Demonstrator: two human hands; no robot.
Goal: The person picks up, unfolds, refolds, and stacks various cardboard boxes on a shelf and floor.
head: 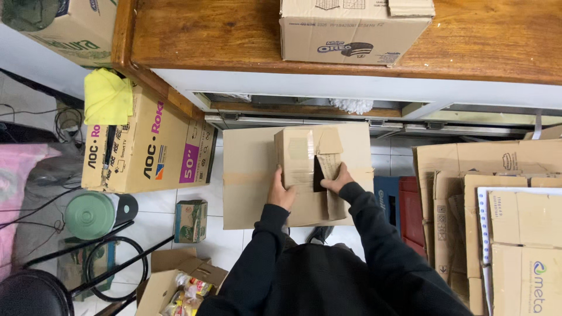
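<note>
A small cardboard box [301, 153] with tape on its flaps rests on top of a larger flat cardboard box [249, 175] in front of me. My left hand [281, 190] grips the small box at its near left side. My right hand [336, 182] holds the near right side, beside a dark gap between the flaps. Both arms wear black sleeves.
A wooden counter [205, 35] runs across the top, carrying a cardboard box [351, 29]. A large television carton [149, 146] with a yellow cloth [107, 96] lies left. Flattened cartons [497, 222] are stacked right. A green lidded container [91, 215], cables and an open box of packets [175, 287] sit lower left.
</note>
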